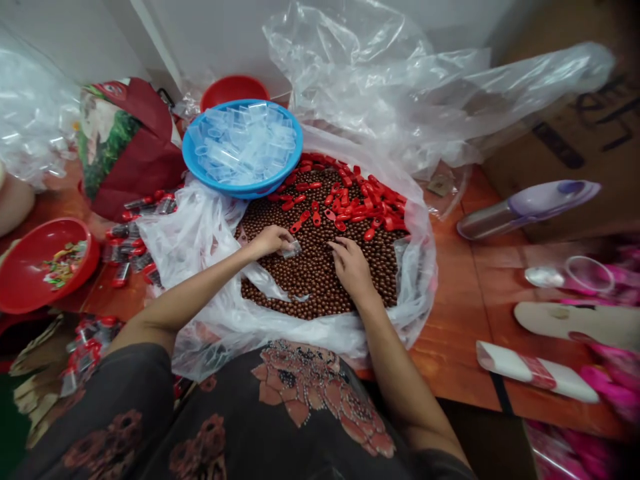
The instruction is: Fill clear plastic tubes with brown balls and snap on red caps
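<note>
A clear plastic bag [200, 233] lies open in front of me, full of small brown balls [320, 280] with red caps [350, 200] heaped on the far side. My left hand [273, 240] is closed on a small clear tube [291, 250] held just above the balls. My right hand [350, 263] rests on the balls, fingers bent and pinching among them; what they hold is too small to make out. A blue bowl [195, 160] of empty clear tubes sits at the bag's far edge.
A red bowl [30, 253] with scraps stands at the left, filled red-capped tubes [125, 247] beside it. A red bag [135, 147] and another red bowl [233, 87] lie behind. Crumpled clear plastic [400, 87], a purple scoop [530, 207] and pink items [600, 373] sit on the right.
</note>
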The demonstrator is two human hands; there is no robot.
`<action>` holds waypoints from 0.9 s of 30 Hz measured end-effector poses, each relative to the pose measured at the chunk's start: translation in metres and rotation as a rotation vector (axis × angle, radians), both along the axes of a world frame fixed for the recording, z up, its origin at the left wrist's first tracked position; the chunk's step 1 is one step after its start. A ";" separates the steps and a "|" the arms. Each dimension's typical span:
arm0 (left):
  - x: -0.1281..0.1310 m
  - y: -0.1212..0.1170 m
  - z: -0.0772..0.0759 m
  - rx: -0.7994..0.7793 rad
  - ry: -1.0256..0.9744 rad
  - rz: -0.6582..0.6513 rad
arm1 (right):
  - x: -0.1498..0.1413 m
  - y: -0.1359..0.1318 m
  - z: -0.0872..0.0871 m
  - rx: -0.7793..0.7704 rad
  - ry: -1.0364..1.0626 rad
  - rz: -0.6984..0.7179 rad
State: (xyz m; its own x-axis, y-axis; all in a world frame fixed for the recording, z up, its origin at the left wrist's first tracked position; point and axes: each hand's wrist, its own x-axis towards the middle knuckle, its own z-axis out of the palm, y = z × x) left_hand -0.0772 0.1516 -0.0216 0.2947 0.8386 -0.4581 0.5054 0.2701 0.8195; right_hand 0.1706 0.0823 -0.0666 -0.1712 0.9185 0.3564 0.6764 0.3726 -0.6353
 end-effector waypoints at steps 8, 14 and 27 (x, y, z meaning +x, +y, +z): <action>0.061 0.003 -0.001 0.038 -0.118 -0.005 | 0.011 -0.006 0.021 -0.017 0.131 -0.089; 0.080 0.004 -0.022 0.081 -0.216 0.017 | 0.020 -0.006 0.034 0.003 0.192 -0.160; 0.092 0.001 -0.032 0.057 -0.400 0.008 | 0.032 0.004 0.031 -0.029 0.234 -0.227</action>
State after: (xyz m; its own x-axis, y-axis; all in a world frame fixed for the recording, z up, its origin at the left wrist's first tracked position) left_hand 0.0144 0.1523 -0.0540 0.4339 0.8621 -0.2615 0.1415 0.2215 0.9648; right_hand 0.2023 0.0863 -0.0354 0.1226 0.9340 0.3355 0.5743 0.2089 -0.7915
